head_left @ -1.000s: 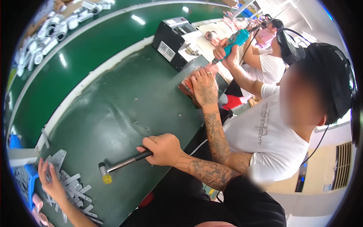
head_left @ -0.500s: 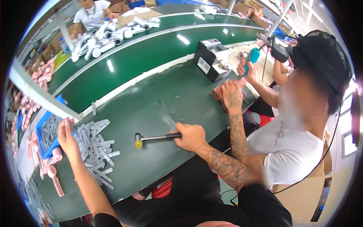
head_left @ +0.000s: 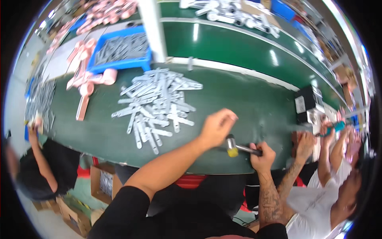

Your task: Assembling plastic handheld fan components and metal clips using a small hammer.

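My right hand (head_left: 262, 156) is closed around the handle of a small hammer (head_left: 252, 150), which lies level just above or on the green table. The hammer's head is metal with a yellow striking face, and it points left. Left of it, over the tabletop, is my left hand (head_left: 218, 127), its fingers curled together just above the hammer head. Whatever those fingers hold, if anything, is hidden. Farther left spreads a loose pile of grey flat strips with holes (head_left: 159, 99).
A blue tray (head_left: 137, 65) of grey strips stands behind the pile, with pink handled parts (head_left: 82, 106) beside it. At the right, a co-worker uses a teal power tool (head_left: 339, 126) near a black and white box-shaped device (head_left: 306, 103). Another person (head_left: 43, 167) works at far left.
The view has swung left. My left hand has moved from beside the blue tray and strip pile to the hammer head, and its fingers have curled. My right hand still grips the hammer.
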`<state>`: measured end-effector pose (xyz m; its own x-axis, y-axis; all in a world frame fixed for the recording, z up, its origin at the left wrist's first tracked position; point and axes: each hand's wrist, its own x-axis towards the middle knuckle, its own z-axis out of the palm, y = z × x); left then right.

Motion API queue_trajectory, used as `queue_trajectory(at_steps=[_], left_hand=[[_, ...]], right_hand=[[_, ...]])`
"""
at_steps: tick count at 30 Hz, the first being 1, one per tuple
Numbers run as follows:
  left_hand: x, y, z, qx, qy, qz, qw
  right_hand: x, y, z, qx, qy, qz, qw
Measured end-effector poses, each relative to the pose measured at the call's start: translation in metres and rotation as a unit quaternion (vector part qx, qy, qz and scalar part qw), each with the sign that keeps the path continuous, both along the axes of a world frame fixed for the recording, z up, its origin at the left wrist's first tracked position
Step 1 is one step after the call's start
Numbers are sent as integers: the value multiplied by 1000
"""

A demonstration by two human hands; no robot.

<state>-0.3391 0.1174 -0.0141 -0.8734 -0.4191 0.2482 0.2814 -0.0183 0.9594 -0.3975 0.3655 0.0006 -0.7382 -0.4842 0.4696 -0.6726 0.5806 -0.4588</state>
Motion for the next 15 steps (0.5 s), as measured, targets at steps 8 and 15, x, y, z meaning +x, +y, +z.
queue_trajectory(at_steps=[8,15], left_hand=[[0,-11,30,-117,-52,31,991],[-18,-70,40,-144,-65,218,963]], right_hand=[[-2,-2,-1,41,-34,-12,999],[-4,-11,3,101,17,-40,994]])
